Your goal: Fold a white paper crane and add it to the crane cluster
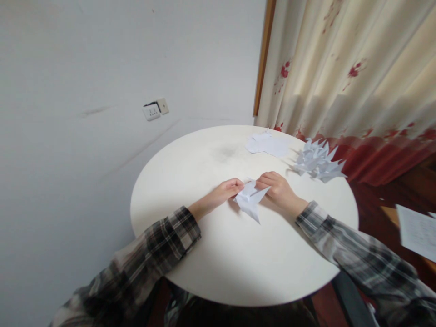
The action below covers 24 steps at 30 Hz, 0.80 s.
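A partly folded white paper shape (250,200) with pointed ends lies near the middle of the round white table (204,254). My left hand (226,190) pinches its left side with closed fingers. On the paper's right side my right hand (277,188) grips it, fingers curled. Both arms wear plaid sleeves and reach in from the near edge.
A pile of folded white paper figures (318,163) sits at the table's far right. Flat white paper sheets (269,144) lie at the far edge. A cream curtain with red flowers (350,72) hangs behind. A wall socket (155,109) is on the grey wall. More paper (417,231) lies off to the right.
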### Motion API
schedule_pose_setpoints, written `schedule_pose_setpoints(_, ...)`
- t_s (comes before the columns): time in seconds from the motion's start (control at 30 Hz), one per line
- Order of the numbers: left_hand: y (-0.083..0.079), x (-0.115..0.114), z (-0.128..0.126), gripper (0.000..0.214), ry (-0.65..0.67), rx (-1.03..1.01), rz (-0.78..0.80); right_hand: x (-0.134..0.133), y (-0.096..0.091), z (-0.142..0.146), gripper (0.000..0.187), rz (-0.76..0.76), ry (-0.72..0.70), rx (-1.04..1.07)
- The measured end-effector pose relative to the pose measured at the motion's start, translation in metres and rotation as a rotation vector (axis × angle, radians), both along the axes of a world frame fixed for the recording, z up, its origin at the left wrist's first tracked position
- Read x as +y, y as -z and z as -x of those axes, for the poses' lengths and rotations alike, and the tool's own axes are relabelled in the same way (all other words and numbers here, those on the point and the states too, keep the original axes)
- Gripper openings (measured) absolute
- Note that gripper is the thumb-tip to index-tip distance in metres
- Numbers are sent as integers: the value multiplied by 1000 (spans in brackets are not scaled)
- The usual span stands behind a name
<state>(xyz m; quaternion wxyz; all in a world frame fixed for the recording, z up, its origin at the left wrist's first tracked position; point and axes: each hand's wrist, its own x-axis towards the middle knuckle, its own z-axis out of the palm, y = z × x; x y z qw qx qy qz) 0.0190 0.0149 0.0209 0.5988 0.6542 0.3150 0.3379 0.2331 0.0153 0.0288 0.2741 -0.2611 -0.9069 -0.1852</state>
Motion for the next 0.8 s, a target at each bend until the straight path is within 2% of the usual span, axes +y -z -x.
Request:
schedule_pose_setpoints(0.33, 6, 6, -1, 35, 41, -39, 73, -4, 0, 3, 25, 46, -28, -4)
schedule_pose_setpoints(0.47, 3, 2, -1, 34, 26, -77, 92, -6, -1, 4, 26, 31, -19, 10)
schedule_pose_setpoints(0.6, 1, 0, -1, 43, -3, -170, 152, -9, -4, 5, 30, 9, -11, -13)
schedule_pose_setpoints(0.8, 4, 0, 0, 36, 28, -4, 222, -11, -4, 5, 29, 7, -30, -15)
